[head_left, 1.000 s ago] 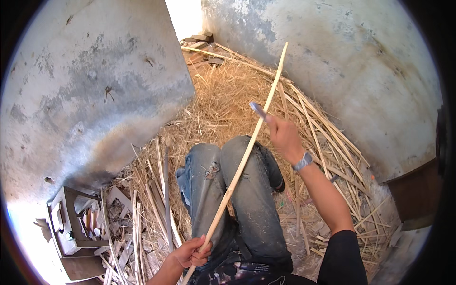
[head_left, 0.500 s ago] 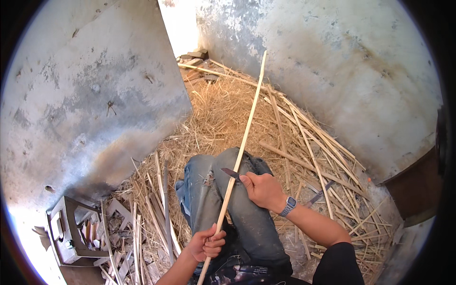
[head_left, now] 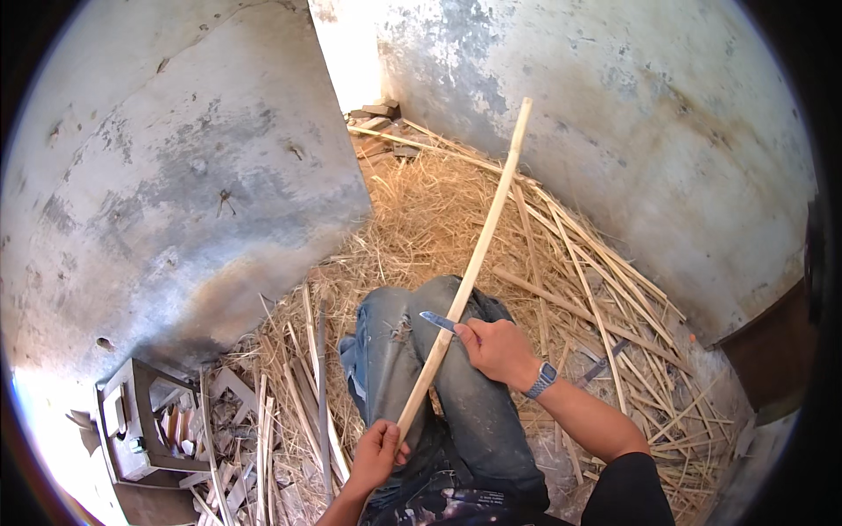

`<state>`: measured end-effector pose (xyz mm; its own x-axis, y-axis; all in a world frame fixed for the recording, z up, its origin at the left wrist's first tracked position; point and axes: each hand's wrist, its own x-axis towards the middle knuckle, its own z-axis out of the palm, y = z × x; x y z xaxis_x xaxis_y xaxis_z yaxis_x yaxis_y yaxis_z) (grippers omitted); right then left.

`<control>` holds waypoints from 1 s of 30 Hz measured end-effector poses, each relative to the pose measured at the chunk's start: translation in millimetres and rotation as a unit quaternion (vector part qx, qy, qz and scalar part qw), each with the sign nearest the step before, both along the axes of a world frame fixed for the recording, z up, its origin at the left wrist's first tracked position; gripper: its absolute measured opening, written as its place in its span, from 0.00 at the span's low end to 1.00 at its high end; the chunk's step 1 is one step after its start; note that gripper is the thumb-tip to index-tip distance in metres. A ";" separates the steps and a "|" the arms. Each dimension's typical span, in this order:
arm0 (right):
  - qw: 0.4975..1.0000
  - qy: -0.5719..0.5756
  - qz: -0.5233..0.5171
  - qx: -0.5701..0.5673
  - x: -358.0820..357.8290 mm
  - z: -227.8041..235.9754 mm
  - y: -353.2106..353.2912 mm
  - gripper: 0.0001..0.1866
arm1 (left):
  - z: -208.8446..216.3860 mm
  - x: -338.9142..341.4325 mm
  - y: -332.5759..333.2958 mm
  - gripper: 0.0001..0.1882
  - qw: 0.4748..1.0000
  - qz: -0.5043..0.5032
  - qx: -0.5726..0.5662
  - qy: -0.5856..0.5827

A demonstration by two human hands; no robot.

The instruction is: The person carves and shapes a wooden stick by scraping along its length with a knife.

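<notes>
A long, pale strip of bamboo or wood (head_left: 487, 232) slants across my thighs, its far end pointing up and to the right. My left hand (head_left: 377, 454) is closed around its near end. In my right hand (head_left: 502, 355) is a short knife (head_left: 436, 321), whose handle is hidden by my fingers. The blade points left and lies across the strip, with its flat side showing bright. My right thumb and fingers are close to the strip's right edge; whether they touch it I cannot tell.
Shavings (head_left: 430, 210) cover the floor in front of my knees. Many long strips (head_left: 605, 263) lie along the right wall. At the left, a dark metal-framed box (head_left: 145, 430) stands among scraps and upright strips. A plastered panel (head_left: 202, 175) rises at the left.
The strip has turned to show a wider face, and its far end has shifted right. Less of it extends below my left hand. The knife blade has tilted and now catches light.
</notes>
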<state>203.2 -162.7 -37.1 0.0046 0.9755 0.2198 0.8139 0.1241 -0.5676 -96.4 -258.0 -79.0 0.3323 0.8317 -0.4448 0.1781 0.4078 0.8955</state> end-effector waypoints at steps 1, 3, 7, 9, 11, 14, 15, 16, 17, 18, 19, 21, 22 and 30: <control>1.000 0.002 -0.002 -0.002 0.8 -0.9 0.3 0.23 | 0.4 -1.4 -2.7 0.20 0.998 0.024 0.049 0.043; 1.000 0.000 -0.003 0.000 -0.7 1.3 1.4 0.23 | -9.4 -11.9 -7.7 0.21 0.992 0.012 0.101 0.075; 0.999 0.008 -0.015 0.028 5.7 -3.0 7.2 0.25 | -9.0 -35.4 -11.4 0.23 0.996 -0.033 -0.069 0.046; 0.999 0.015 -0.015 0.039 10.7 6.5 12.3 0.24 | -2.5 -52.2 -13.1 0.23 0.984 -0.036 -0.166 -0.058; 0.998 0.014 -0.034 0.048 19.1 17.4 19.5 0.23 | -6.9 -72.1 -13.6 0.21 0.892 -0.050 -0.340 -0.293; 0.995 0.041 -0.075 0.055 35.0 18.4 40.7 0.23 | -20.0 -99.3 -23.6 0.19 0.779 -0.066 -0.482 -0.395; 0.994 0.041 -0.087 0.061 46.4 17.3 47.7 0.22 | -14.3 -102.3 -24.5 0.19 0.773 -0.078 -0.499 -0.383; 0.993 0.040 -0.090 0.059 56.0 18.1 56.5 0.22 | -16.8 -107.9 -25.6 0.19 0.772 -0.079 -0.502 -0.382; 0.990 0.021 -0.108 0.092 63.0 22.5 64.9 0.22 | -20.7 -115.8 -32.4 0.21 0.783 -0.035 -0.513 -0.350; 0.984 0.002 -0.125 0.124 67.6 23.4 70.6 0.22 | -22.1 -120.4 -37.0 0.23 0.791 0.011 -0.524 -0.316; 0.985 0.002 -0.126 0.120 71.3 20.1 73.8 0.22 | -24.0 -122.6 -38.0 0.23 0.789 0.012 -0.527 -0.316; 0.978 0.024 -0.155 0.136 73.8 14.2 83.7 0.22 | -22.4 -120.6 -29.8 0.19 0.816 -0.060 -0.471 -0.330; 0.979 0.024 -0.155 0.134 73.9 11.2 82.6 0.22 | -19.6 -119.5 -26.8 0.19 0.815 -0.058 -0.473 -0.330; 0.996 0.019 -0.069 0.049 20.8 2.6 38.3 0.24 | 7.5 -73.0 9.3 0.19 0.849 -0.018 -0.451 -0.274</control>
<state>224.0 -124.4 -34.5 0.1482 0.9386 0.3116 0.8048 0.0686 -0.5896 -169.4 -248.7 -71.5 0.7126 0.2199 -0.6662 -0.1375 0.9750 0.1748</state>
